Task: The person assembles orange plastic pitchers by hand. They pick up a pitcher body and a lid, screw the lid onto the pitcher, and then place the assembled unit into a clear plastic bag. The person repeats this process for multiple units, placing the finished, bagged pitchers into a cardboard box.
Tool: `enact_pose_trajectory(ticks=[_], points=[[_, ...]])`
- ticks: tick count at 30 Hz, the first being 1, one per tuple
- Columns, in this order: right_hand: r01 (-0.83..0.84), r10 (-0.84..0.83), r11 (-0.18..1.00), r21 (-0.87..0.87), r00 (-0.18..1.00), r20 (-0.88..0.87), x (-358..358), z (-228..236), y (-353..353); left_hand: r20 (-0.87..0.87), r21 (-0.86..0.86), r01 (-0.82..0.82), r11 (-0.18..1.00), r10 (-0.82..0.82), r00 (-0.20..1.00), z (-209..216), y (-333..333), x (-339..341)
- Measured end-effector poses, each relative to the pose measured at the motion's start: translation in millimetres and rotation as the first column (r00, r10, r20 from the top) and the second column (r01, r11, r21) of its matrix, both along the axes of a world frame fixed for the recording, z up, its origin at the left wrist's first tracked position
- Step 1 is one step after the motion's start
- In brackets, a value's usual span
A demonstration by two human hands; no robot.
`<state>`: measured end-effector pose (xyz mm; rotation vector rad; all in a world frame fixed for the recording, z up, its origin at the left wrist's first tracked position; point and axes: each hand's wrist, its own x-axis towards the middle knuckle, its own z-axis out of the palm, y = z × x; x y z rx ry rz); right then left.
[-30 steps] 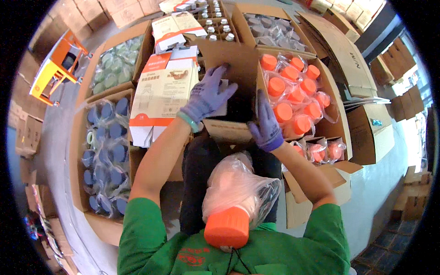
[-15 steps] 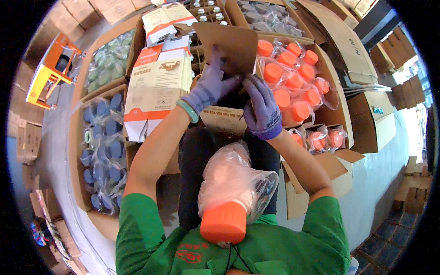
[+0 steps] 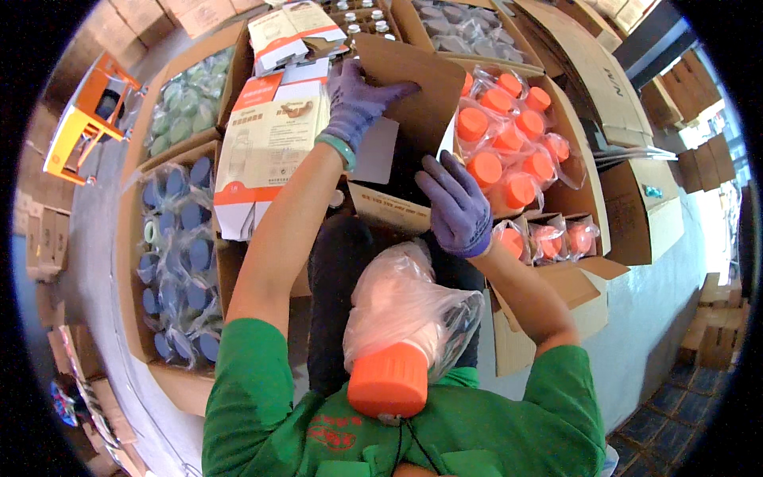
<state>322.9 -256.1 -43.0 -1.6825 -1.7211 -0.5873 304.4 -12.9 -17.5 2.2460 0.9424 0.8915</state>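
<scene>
An unfolded cardboard carton (image 3: 425,99) stands in front of my knees, its brown inside facing me and a printed flap at its near side. At its left edge is my left hand (image 3: 350,103), gloved in purple, thumb spread wide across the brown panel and fingers apart from it. My right hand (image 3: 457,207), in the same kind of glove, grips the carton's right side with the fingers along the wall; the thumb is hidden. In my lap lies a bottle with an orange lid (image 3: 388,378), wrapped in clear plastic.
Left of the carton lies a stack of flat printed cartons (image 3: 266,151). Boxes of blue-lidded bottles (image 3: 195,254) and green-lidded bottles (image 3: 187,103) stand farther left. On the right, a large box (image 3: 584,159) holds several bagged orange-lidded bottles. An orange cart (image 3: 83,119) stands far left.
My left hand has shifted left and away from me, from inside the carton to its left edge, thumb now spread. The carton has tilted and moved slightly right; a white inner flap shows. My right hand moved slightly nearer.
</scene>
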Motion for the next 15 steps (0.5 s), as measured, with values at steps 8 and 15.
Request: enact_pose_trajectory(ticks=[8, 15], points=[[-0.052, 0.024, 0.983, -0.173, 0.987, -0.157, -2.6, 1.8, 6.8, 0.348, -0.416, 0.36, 0.835, -0.22, 0.911, -30.8, 26.0, 8.3], [-0.079, 0.037, 0.977, -0.197, 0.977, -0.208, 16.6, -9.3, 10.1, -0.44, 0.278, 0.619, 0.735, -0.475, 0.762, -30.1, -69.1, -88.2]])
